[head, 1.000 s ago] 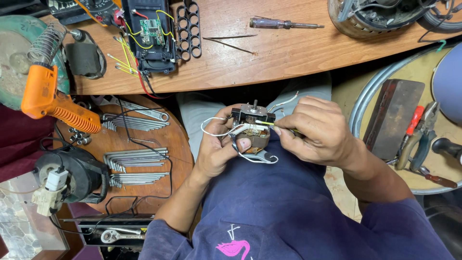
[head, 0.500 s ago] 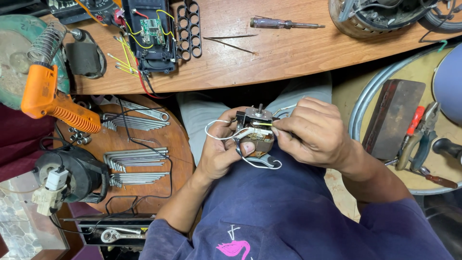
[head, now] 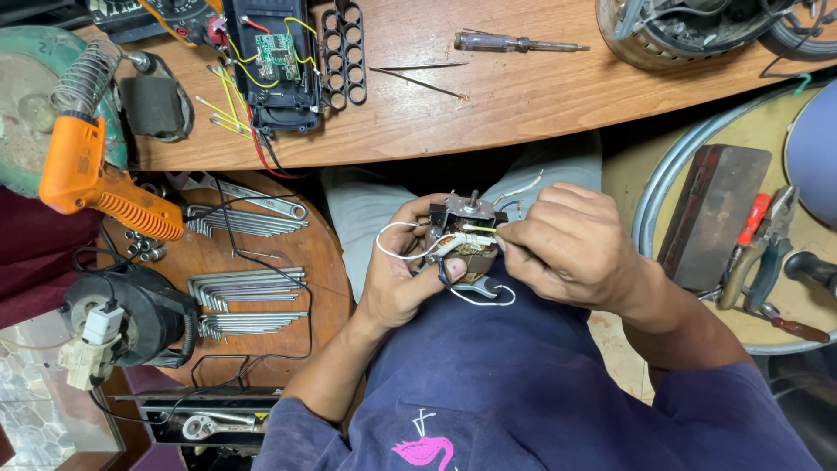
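**Small motor in the lap, both hands on it**

While the bench above is full of stuff, all the action sits low in the middle of the view, over the person's lap. The small motor is cradled in the left hand, fingers curled around its left side and underneath, thumb pressed on the front near the winding. So that hand is closed firmly on the motor body. Its shaft points up and away, toward the wooden bench, which makes the long axis run roughly from lap to bench edge.

The right hand comes in from the right side, fingers bunched tight at the motor's right face, where a yellow wire and white wires come out. It looks like a pinch on a wire or a thin tool, but the fingertips hide exactly what's in there, so I can't tell for sure. Both hands are touching the motor; the right is the one doing fine work, the left is just the clamp.

Around it: an orange soldering gun hangs off the bench to the left, sets of hex keys lie on a round stool, a screwdriver and an open black battery case sit on the bench, and pliers rest in a tray on the right.
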